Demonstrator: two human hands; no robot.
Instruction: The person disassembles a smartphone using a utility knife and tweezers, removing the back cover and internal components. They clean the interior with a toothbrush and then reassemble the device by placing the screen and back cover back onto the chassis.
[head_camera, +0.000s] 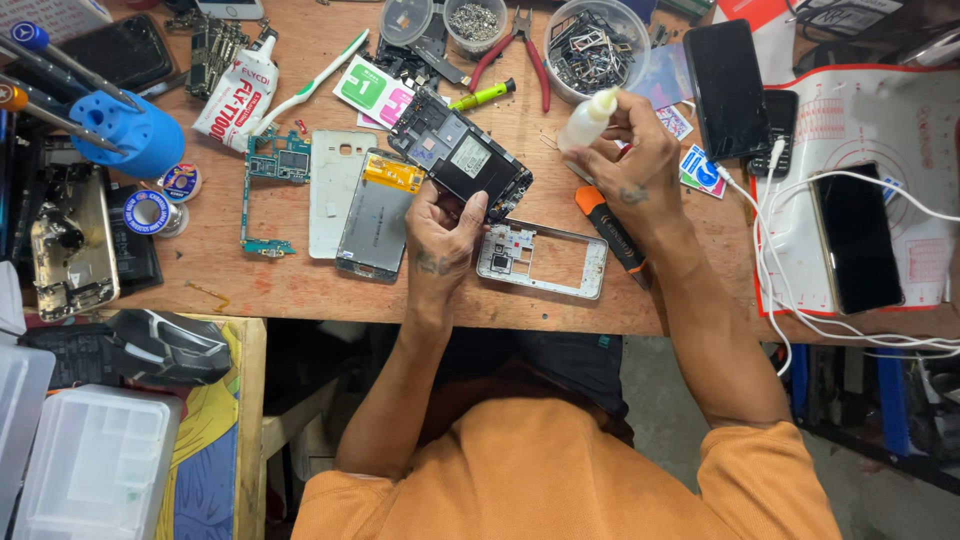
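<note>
1. Orange shirt fills the near edge, below the counter.
2. Two forearms reach up from it over the counter.
3. One dark phone frame tilts just above the silver frame, pinched at its lower edge by the left hand.
4. Right hand, right of the phone frame, is closed round one small white dropper bottle, nozzle tipped toward it.
</note>
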